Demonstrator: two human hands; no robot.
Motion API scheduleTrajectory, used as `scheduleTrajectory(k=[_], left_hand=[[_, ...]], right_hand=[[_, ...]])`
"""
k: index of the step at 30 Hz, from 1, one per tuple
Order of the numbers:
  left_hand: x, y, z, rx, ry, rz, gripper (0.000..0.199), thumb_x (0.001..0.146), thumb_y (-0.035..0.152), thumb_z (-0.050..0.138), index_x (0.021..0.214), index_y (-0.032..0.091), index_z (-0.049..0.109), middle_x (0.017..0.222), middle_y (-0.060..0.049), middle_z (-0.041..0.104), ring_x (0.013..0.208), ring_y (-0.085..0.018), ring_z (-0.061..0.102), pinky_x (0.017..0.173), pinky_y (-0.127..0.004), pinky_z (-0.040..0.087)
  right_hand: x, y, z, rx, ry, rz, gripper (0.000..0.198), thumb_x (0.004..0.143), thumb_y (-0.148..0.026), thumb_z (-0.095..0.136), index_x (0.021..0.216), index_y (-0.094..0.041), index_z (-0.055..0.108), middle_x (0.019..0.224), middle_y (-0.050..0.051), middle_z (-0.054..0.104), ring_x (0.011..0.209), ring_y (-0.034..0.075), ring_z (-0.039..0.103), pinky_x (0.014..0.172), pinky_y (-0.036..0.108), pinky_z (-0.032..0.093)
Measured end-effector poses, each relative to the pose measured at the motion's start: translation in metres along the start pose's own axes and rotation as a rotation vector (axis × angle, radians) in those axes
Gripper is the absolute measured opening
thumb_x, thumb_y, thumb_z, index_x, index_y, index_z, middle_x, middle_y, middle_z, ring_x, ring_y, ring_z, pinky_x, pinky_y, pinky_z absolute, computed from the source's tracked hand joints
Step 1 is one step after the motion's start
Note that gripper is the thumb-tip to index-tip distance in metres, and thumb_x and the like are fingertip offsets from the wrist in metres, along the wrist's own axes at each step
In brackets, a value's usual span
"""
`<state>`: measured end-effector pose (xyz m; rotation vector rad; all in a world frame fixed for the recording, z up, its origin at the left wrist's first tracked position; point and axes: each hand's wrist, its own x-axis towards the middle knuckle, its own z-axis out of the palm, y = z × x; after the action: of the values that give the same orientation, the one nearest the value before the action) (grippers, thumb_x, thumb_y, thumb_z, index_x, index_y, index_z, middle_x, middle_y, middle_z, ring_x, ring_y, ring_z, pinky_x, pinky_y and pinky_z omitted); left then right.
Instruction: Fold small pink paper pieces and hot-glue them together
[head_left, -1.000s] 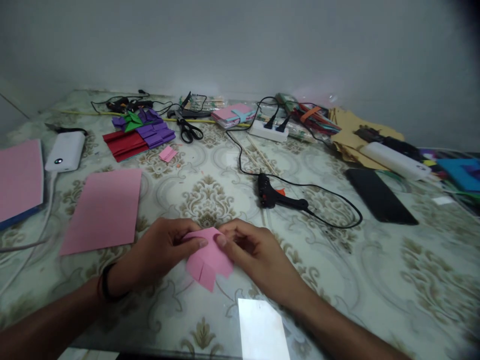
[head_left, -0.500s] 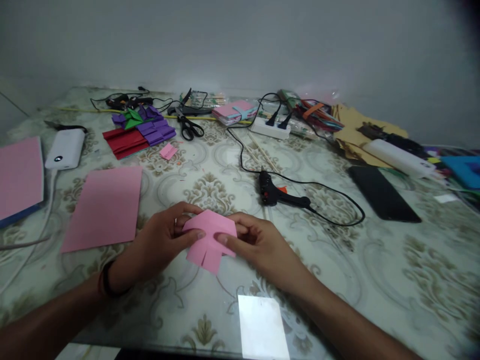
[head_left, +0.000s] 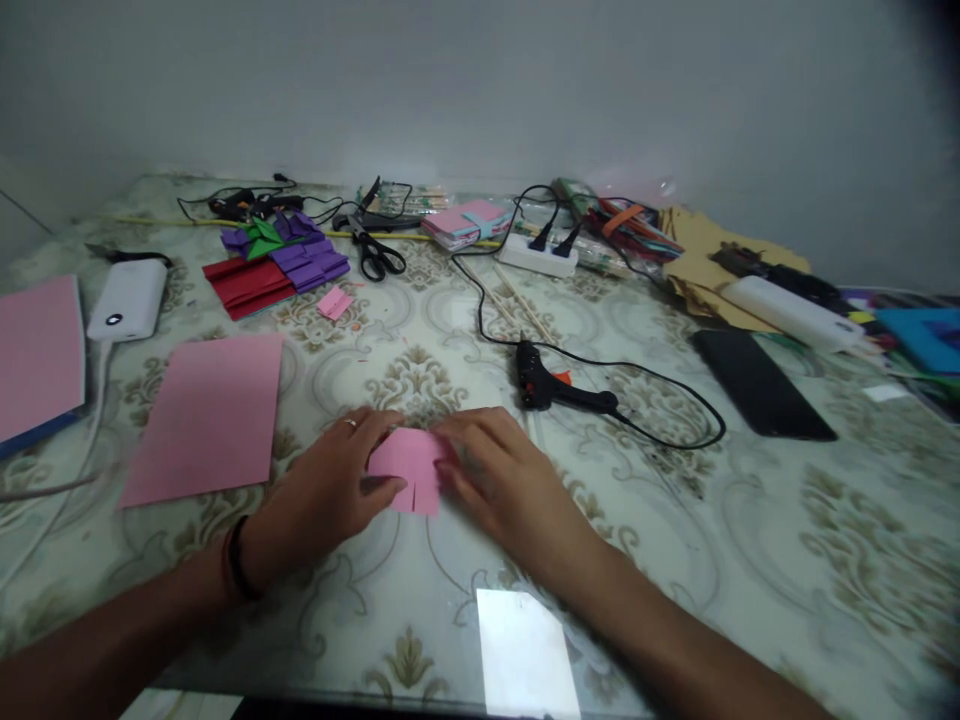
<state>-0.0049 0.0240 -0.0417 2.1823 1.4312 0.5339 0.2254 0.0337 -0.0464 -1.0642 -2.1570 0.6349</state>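
Observation:
A small pink piece of folded paper with a slit in its near edge is low over the patterned tabletop, or on it; I cannot tell which. My left hand grips its left side, thumb on the near face and fingers at the far edge. On the right side my right hand pinches it, its fingertips partly blurred. A larger pink sheet lies left of my left hand. Beyond my right hand rests a black glue gun, its cord looping to the right.
Black scissors, purple folded paper, red folded paper and a small pink scrap lie farther back. A white power strip holds two plugs. A dark phone is at right, a white power bank at left.
Both hands have lowered the pink paper toward the tabletop and turned it flatter, so its near part looks shorter. My right fingers have moved over its far right edge.

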Motion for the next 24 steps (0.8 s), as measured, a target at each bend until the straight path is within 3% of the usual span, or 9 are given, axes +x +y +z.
scheduleTrajectory(k=[2,5,8,11,16,20,24], left_hand=[[0.0,-0.001,0.006,0.077,0.071,0.107,0.048,0.087,0.015,0.071,0.132,0.017,0.052,0.125,-0.015,0.06,0.123,-0.033,0.059,0.105,-0.053,0.053],[-0.001,-0.001,0.009,0.161,0.145,0.199,0.045,0.09,0.016,0.071,0.131,0.017,0.053,0.133,-0.018,0.055,0.131,-0.035,0.055,0.108,-0.056,0.053],[-0.003,-0.001,0.011,0.253,0.098,0.322,0.029,0.096,0.016,0.062,0.125,0.017,0.062,0.136,-0.017,0.062,0.132,-0.033,0.058,0.112,-0.056,0.052],[-0.011,-0.002,0.015,0.333,0.034,0.4,0.033,0.101,0.013,0.05,0.132,0.012,0.063,0.142,-0.018,0.066,0.138,-0.03,0.059,0.119,-0.05,0.049],[-0.025,-0.016,0.018,0.452,-0.042,0.433,0.044,0.104,0.016,0.049,0.147,0.01,0.056,0.16,-0.019,0.052,0.152,-0.028,0.046,0.126,-0.045,0.04],[-0.033,-0.025,0.01,0.441,-0.102,0.449,0.052,0.104,0.027,0.055,0.155,0.014,0.048,0.167,-0.019,0.042,0.157,-0.03,0.038,0.127,-0.049,0.037],[-0.03,-0.013,0.003,0.431,-0.09,0.421,0.044,0.105,0.029,0.053,0.147,0.015,0.055,0.164,-0.019,0.046,0.157,-0.032,0.038,0.128,-0.056,0.033]], right_hand=[[-0.001,0.003,0.005,-0.08,-0.043,-0.117,0.026,0.098,-0.01,0.057,0.12,-0.017,0.07,0.118,0.015,0.072,0.111,0.029,0.063,0.096,0.048,0.057],[-0.001,0.009,0.013,-0.143,-0.114,-0.149,0.022,0.098,-0.011,0.06,0.116,-0.016,0.073,0.116,0.015,0.074,0.107,0.029,0.066,0.095,0.05,0.059],[0.0,0.011,0.015,-0.173,-0.134,-0.142,0.022,0.099,-0.012,0.061,0.116,-0.016,0.075,0.119,0.016,0.075,0.109,0.028,0.068,0.098,0.049,0.06],[0.0,0.008,0.013,-0.224,-0.162,-0.156,0.03,0.098,-0.008,0.059,0.122,-0.015,0.074,0.126,0.016,0.074,0.115,0.028,0.07,0.104,0.048,0.06],[-0.014,0.006,0.007,-0.33,-0.246,-0.217,0.037,0.101,-0.01,0.055,0.135,-0.011,0.069,0.14,0.018,0.07,0.131,0.03,0.066,0.116,0.05,0.053],[-0.034,0.008,0.0,-0.439,-0.284,-0.228,0.044,0.107,-0.024,0.051,0.146,-0.006,0.059,0.156,0.02,0.056,0.146,0.036,0.053,0.121,0.062,0.045],[-0.044,0.004,-0.003,-0.479,-0.327,-0.191,0.049,0.109,-0.033,0.048,0.151,-0.009,0.054,0.161,0.018,0.05,0.151,0.036,0.046,0.124,0.066,0.037]])
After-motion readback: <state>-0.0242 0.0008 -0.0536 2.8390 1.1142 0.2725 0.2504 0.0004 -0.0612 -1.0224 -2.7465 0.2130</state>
